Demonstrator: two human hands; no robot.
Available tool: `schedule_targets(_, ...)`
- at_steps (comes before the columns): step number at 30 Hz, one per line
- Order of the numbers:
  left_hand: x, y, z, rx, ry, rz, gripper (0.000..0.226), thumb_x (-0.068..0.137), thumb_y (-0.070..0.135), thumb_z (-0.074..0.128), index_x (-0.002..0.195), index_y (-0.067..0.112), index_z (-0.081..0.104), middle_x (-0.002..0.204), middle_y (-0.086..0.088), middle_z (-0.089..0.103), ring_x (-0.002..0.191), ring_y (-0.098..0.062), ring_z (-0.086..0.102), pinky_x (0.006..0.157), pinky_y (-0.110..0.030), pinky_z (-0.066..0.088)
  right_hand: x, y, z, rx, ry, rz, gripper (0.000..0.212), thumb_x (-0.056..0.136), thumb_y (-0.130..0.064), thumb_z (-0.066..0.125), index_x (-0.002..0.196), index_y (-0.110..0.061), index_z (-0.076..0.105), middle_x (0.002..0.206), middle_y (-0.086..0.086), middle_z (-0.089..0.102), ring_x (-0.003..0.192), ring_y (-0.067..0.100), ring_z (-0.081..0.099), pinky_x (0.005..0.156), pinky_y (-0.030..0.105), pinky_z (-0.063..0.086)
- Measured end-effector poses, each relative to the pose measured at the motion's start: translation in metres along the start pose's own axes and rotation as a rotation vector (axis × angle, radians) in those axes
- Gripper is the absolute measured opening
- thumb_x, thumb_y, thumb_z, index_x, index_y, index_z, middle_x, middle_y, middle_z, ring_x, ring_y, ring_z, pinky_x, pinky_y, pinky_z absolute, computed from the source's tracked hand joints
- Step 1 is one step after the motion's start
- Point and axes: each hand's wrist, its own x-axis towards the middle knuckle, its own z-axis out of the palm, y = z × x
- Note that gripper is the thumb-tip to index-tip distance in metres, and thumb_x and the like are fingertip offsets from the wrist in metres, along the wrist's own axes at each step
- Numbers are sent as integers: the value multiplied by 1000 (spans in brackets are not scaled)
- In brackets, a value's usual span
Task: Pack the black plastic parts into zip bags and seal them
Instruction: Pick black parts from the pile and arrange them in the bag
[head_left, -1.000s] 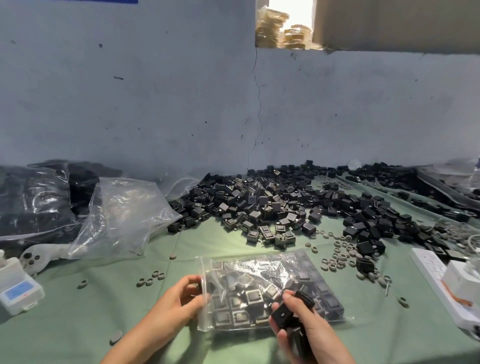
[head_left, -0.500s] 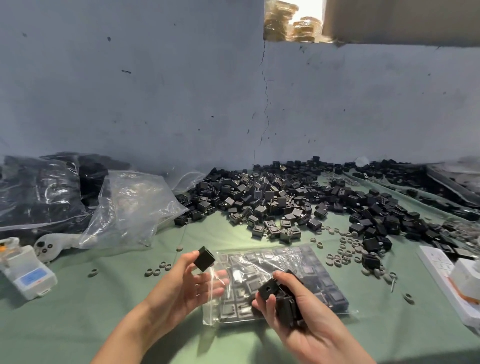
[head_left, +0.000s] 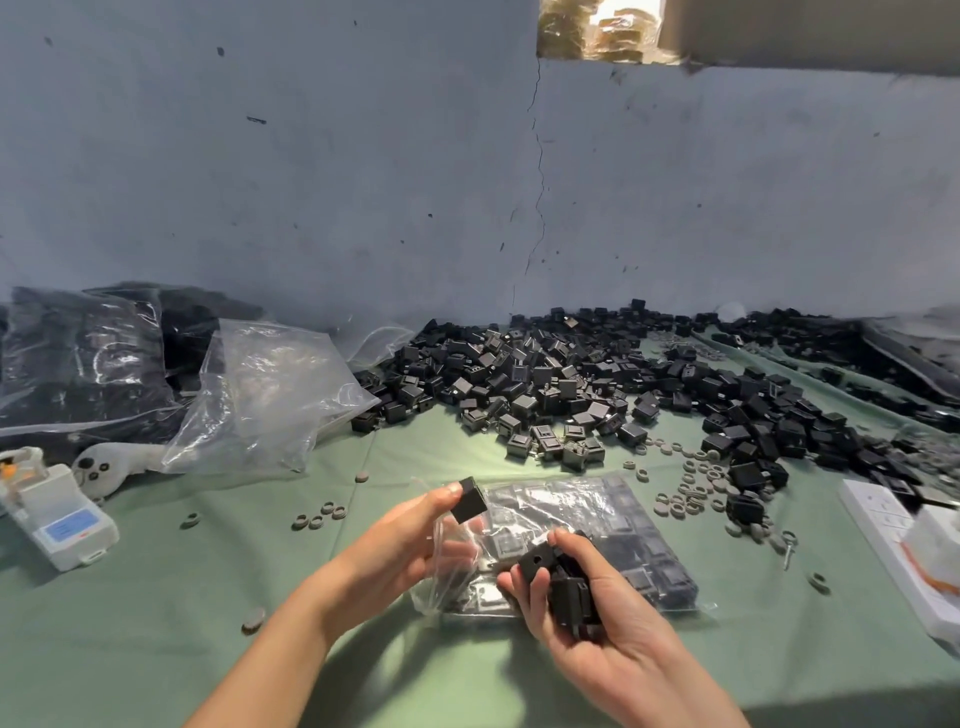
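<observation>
The left hand (head_left: 400, 556) pinches one black part (head_left: 469, 501) at the mouth of the zip bag (head_left: 623, 519), which lies just beyond both hands, packed with rows of parts. The right hand (head_left: 613, 623) grips several more parts (head_left: 569, 592).

Black square parts (head_left: 545, 384) heap loose by the wall. A clear zip bag (head_left: 571, 501), part-filled with them, lies flat in front, mouth open leftward. One part (head_left: 469, 500) is held above the mouth.

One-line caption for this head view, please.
Left hand pinches one black part beside a part-filled zip bag; right hand holds a cluster of parts; loose pile beyond.
</observation>
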Motion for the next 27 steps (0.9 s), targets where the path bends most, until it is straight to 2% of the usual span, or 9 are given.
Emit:
schedule_targets(1,2,-2,-1,-11,9,18,61,80,48,70,123,5,64,115,-36,58,96,-33,67,96,-46,55,0,-1,0,7,-9,3,52,75,-5,82,120,4,57,115,49,51,79,41,65,44,35,58)
schedule_targets(3,5,-4,-2,-57,6,42,53,85,47,71,117,5,67,95,-19,67,102,-38,68,90,-42,58,-2,-4,0,8,-34,-6,49,75,-4,81,117,4,57,117,50,49,78,40,64,43,36,58)
schedule_targets(5,7,-4,-2,-86,-36,26,44,90,40,67,117,5,63,91,-10,75,101,-41,69,85,-41,60,-5,-6,2,-7,-42,-5,46,75,-3,81,115,4,58,118,50,49,75,41,64,47,36,59)
schedule_targets(7,7,-3,-1,-57,-91,-4,42,92,40,66,118,7,61,103,-14,75,96,-39,70,82,-39,61,-3,-7,2,-31,-27,3,46,75,-4,82,114,4,59,118,49,51,73,42,64,49,36,59)
schedule_targets(9,7,-3,1,-64,-102,-25,48,86,42,69,120,10,58,112,-19,72,100,-38,70,81,-39,61,-1,-9,3,-58,-21,4,47,75,-5,82,116,2,59,118,49,51,72,43,65,48,36,59)
schedule_targets(15,7,-7,-1,-98,-105,-49,59,84,45,69,129,10,51,119,-21,69,110,-35,68,81,-31,60,2,-18,5,-125,-32,42,49,77,-5,81,120,-2,58,117,51,49,82,40,64,51,35,60)
schedule_targets(19,5,-4,-6,-67,-27,-37,45,94,39,59,125,6,58,115,-20,71,96,-23,73,72,-21,59,3,-19,5,-139,-42,54,48,76,-4,82,118,0,58,114,53,49,82,39,65,54,35,60)
schedule_targets(24,0,-3,-23,-113,111,0,35,76,40,73,91,9,79,90,-15,76,77,-23,73,67,-28,61,3,-17,-2,-140,-22,35,51,74,-4,83,118,1,59,112,51,53,88,41,65,50,36,60)
schedule_targets(27,-3,-3,-29,-110,91,-3,40,74,45,80,98,14,80,90,-13,74,79,-21,71,71,-29,61,0,-17,-5,-134,-22,22,53,74,-4,83,120,0,58,112,51,53,88,42,66,51,36,61)
